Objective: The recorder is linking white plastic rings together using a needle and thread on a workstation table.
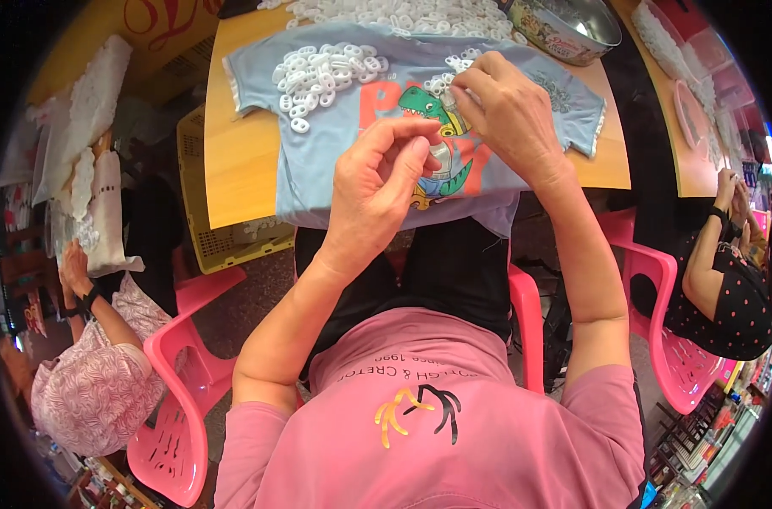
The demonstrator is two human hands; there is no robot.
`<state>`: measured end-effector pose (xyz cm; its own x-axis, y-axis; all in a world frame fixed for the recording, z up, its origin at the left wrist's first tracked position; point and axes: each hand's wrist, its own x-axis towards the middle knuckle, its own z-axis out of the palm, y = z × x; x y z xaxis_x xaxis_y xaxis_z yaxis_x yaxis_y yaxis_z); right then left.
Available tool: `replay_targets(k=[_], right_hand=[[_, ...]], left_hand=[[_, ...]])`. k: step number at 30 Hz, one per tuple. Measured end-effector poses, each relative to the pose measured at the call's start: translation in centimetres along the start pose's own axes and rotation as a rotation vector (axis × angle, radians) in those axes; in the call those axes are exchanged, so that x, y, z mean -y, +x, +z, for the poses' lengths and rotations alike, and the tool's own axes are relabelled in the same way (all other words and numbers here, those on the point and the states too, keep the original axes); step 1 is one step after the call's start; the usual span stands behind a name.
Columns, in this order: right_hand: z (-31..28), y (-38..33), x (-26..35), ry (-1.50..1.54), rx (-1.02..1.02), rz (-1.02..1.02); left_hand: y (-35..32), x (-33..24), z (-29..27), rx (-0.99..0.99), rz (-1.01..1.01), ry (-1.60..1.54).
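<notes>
A: L hand, nearest us?
B: Raised over the blue tee; fingers pinched narrow. What's in them, can't tell.
A: R hand?
B: Further out, fingertips closed on small white plastic rings lying on the tee's dinosaur print.
A: Beyond?
B: Bigger ring pile on the tee's upper left, wood surface under it, metal bowl at far edge.

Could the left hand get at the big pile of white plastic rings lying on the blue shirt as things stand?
Probably yes. The left hand is raised over the blue shirt, fingertips pinched together, and the pile of white rings lies just beyond it, up and to the left, with nothing between. Whether it already pinches a ring is unclear.
</notes>
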<state>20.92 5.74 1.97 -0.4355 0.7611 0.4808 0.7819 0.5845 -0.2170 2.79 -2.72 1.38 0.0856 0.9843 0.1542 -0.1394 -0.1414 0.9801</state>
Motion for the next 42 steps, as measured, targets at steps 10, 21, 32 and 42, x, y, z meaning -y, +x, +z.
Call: replay_targets(k=[10,21,32,42], right_hand=[[-1.6,-2.7,-0.6,1.044,0.116,0.502],[-3.9,-4.2,-1.1,0.953,-0.129,0.519],[-4.2,-4.8,-3.7,0.91,-0.13,0.352],[-6.2,-5.2,-12.0,0.285,-0.21,0.363]], left_hand=[[3.4,1.0,4.0,-0.083,-0.061,-0.166],[4.8,2.6,7.5,-0.157,0.561,0.572],[4.3,1.9,9.3,-0.048,0.236,0.097],[6.0,3.1,8.9,0.068,-0.092,-0.116]])
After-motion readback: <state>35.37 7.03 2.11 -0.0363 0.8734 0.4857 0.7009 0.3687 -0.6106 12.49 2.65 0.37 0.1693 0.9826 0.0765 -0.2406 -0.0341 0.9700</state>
